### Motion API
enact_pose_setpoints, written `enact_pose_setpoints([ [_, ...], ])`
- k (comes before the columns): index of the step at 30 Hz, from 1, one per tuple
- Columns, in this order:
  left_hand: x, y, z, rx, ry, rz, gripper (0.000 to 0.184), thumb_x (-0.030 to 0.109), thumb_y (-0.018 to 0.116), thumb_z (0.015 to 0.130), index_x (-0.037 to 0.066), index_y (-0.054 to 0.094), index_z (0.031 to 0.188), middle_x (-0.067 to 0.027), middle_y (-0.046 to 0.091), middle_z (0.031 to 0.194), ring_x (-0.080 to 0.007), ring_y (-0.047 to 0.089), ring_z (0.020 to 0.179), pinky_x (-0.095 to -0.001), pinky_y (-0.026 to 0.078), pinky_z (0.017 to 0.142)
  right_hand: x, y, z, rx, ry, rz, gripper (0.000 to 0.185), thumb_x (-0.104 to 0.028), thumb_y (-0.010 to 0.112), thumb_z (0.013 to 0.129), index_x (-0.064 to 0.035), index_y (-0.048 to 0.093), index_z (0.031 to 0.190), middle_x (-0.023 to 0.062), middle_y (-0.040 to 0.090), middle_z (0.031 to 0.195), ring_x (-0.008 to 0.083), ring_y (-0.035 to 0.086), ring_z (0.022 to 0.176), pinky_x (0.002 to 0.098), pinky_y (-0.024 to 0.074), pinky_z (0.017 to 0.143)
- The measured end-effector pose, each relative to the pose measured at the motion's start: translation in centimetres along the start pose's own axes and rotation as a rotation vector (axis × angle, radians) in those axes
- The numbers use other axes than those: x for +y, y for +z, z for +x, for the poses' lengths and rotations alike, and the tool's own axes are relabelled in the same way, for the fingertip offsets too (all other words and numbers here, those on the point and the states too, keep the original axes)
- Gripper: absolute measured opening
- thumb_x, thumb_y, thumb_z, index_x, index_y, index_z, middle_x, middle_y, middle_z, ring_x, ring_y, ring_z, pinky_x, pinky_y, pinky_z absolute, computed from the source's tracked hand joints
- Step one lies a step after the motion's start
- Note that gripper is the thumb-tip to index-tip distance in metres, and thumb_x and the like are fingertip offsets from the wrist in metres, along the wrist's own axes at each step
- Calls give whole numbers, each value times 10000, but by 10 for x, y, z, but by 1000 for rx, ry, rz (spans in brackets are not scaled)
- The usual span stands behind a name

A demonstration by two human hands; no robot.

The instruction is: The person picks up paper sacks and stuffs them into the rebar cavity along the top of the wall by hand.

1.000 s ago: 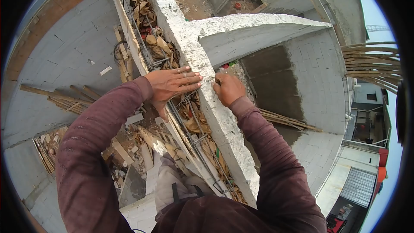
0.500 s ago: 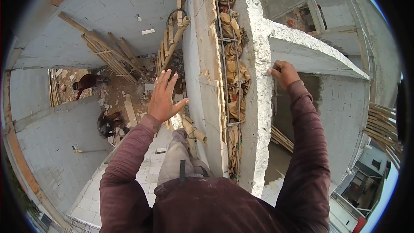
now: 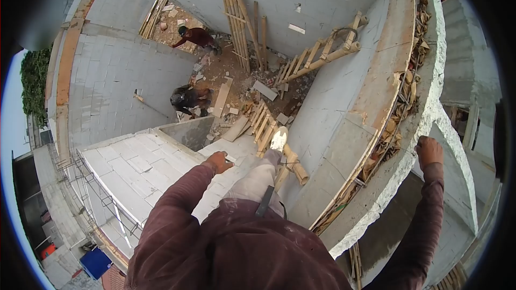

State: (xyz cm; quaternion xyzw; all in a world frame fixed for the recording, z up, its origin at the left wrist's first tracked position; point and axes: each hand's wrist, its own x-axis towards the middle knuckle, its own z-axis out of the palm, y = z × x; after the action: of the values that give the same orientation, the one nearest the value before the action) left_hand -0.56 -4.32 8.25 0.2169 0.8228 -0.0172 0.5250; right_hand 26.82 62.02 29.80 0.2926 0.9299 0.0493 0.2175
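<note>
My left hand (image 3: 217, 162) is held out above the pale block surface, fingers partly spread and nothing in it. At the right, my right hand (image 3: 430, 151) has its fingers curled in beside the rough white top edge of the wall (image 3: 431, 111). Whether it grips anything there is hidden. Along that wall runs a channel with crumpled brown paper (image 3: 407, 88) and steel bars between a board (image 3: 371, 102) and the concrete. My white shoe (image 3: 279, 139) is at the top of a bamboo ladder (image 3: 263, 129) below me.
Another bamboo ladder (image 3: 322, 60) leans in the far corner. Two people, one in a dark red top (image 3: 196, 37) and one in dark clothes (image 3: 185, 98), are on the rubble-strewn floor below. Bamboo poles (image 3: 236, 27) lean on the back wall. Bent rebar (image 3: 88, 182) lines the left edge.
My view has swung left and down toward the room below. My left hand, spread wide before, is lower over the blocks. My right hand stays by the wall's top edge.
</note>
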Motion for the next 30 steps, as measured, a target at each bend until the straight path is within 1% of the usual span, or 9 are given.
enact_pose_setpoints([
  [7, 51, -23, 15, 177, 147, -290, 744, 503, 702, 890, -85, 599, 1335, -293, 627, 1331, -395, 616, 1244, -419, 476, 1061, 68, 105, -34, 5, 334, 566, 293, -239, 723, 892, 24, 608, 831, 197, 615, 729, 350, 628, 698, 462, 468, 669],
  [11, 54, -19, 13, 174, 171, -313, 731, 486, 706, 900, -90, 595, 1336, -287, 642, 1310, -380, 632, 1219, -418, 490, 1041, -27, 61, -65, 28, 480, 320, 236, -255, 601, 952, -30, 641, 894, 233, 703, 911, 425, 685, 933, 518, 527, 785],
  [15, 25, 7, 38, 173, 238, -292, 676, 426, 737, 901, -103, 611, 1302, -292, 695, 1192, -335, 691, 1110, -396, 529, 967, -56, 19, -49, -35, 228, 35, 197, -103, 537, 931, -47, 719, 883, 207, 734, 923, 377, 728, 894, 477, 584, 771],
  [17, 12, 7, 34, 123, 185, -272, 628, 385, 734, 905, -106, 624, 1281, -277, 704, 1190, -318, 695, 1120, -388, 532, 969, -50, -19, -23, -130, 99, -60, 226, -100, 556, 919, -61, 777, 937, 187, 752, 962, 351, 742, 923, 438, 595, 809],
  [19, -17, 19, 42, 112, 147, -297, 695, 450, 740, 880, -117, 633, 1267, -298, 692, 1202, -357, 693, 1117, -409, 525, 979, -29, -27, 2, -82, 57, -100, 232, -108, 554, 925, -78, 780, 969, 180, 751, 1005, 346, 737, 953, 435, 594, 819],
  [20, -19, 16, 39, 116, 129, -277, 692, 446, 741, 880, -120, 633, 1265, -298, 693, 1201, -355, 693, 1121, -408, 524, 983, -6, 3, 14, 57, 95, -33, 110, -159, 713, 872, -50, 728, 870, 177, 733, 877, 366, 722, 860, 448, 572, 755],
  [23, -21, 8, 30, 142, 83, -270, 680, 431, 743, 883, -125, 634, 1260, -298, 695, 1198, -348, 692, 1130, -406, 521, 994, 21, 15, -6, -65, 265, 308, 182, -193, 683, 918, -48, 740, 1012, 184, 747, 1012, 354, 727, 963, 450, 577, 787],
  [26, -19, 8, 30, 169, 57, -303, 653, 411, 738, 892, -120, 636, 1257, -297, 690, 1212, -350, 684, 1152, -405, 517, 1003, 12, 33, -40, -34, 606, 783, 175, -225, 736, 898, -64, 707, 962, 181, 738, 936, 375, 703, 981, 475, 541, 844],
  [30, 59, -7, 29, 167, 208, -279, 643, 414, 739, 892, -106, 641, 1257, -293, 688, 1218, -361, 674, 1165, -411, 515, 1006, -48, 51, -73, 225, 628, 601, 155, -180, 707, 882, -43, 662, 939, 206, 722, 935, 419, 683, 951, 515, 525, 826],
])
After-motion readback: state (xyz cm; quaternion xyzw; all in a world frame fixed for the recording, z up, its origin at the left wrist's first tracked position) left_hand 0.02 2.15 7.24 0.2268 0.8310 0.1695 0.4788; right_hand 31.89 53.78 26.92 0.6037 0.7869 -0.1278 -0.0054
